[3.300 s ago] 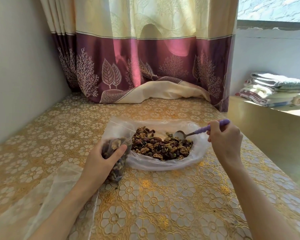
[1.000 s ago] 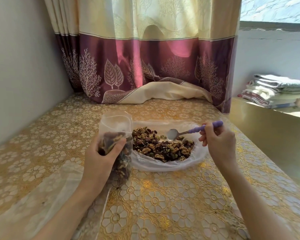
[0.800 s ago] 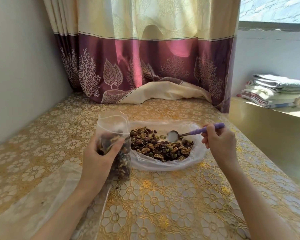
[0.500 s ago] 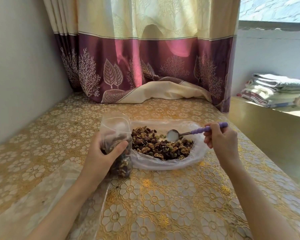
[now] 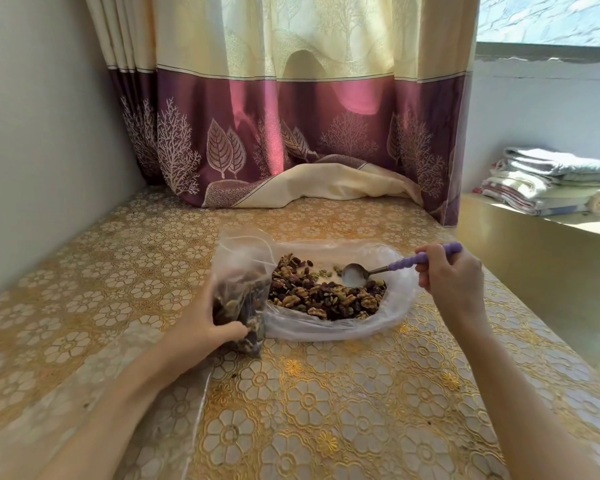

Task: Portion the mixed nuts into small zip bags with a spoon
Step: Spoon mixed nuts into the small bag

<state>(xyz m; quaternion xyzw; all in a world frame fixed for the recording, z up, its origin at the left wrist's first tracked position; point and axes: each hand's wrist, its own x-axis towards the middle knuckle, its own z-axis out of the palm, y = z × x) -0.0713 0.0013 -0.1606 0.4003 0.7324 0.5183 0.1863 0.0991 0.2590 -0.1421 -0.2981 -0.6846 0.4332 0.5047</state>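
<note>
Having slid lower on the small zip bag (image 5: pixel 239 299), left hand (image 5: pixel 201 327) gripping it, right hand (image 5: pixel 451 282) holding empty spoon (image 5: pixel 355 274) over mixed nuts (image 5: pixel 326 296), needing another scoop.

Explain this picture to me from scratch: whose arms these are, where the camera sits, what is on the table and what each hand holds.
No machine here: these are a person's two bare arms, filmed by one wide-angle camera worn on the head, looking forward and down. That is why the arms enter from the bottom edge.

On the table, covered with a gold flower-patterned cloth, lies a large open plastic bag of mixed nuts. The left hand grips a small zip bag, upright beside the large one and already partly filled with nuts. The right hand holds a spoon by its purple handle; its bowl looks empty and sits over the nuts.

Behind is a purple and cream curtain, and folded towels lie on a ledge at the right.
</note>
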